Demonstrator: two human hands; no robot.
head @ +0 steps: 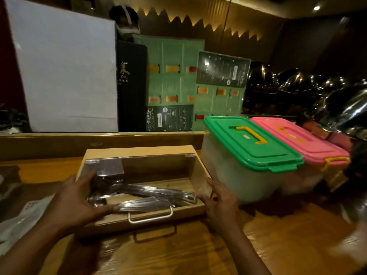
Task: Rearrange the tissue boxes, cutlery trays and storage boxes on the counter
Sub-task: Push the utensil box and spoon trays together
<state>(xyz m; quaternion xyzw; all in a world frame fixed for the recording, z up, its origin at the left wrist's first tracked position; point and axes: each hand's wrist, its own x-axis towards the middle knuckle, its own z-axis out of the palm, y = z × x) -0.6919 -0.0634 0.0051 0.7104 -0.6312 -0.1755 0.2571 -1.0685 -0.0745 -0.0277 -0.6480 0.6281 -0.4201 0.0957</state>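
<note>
On the bench, left of the green-lidded storage box [248, 155], the wooden cutlery tray [143, 187] sits with both grips clamped on its ends — left hand [79, 201], right hand [220, 203]. Best kept level: smooth steel cutlery [151, 197] slides under the clear hinged lid.

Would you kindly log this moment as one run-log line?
left hand: on cutlery tray left side | right hand: on its right side | green-lidded box, pink-lidded box: right of tray, lids on
</note>
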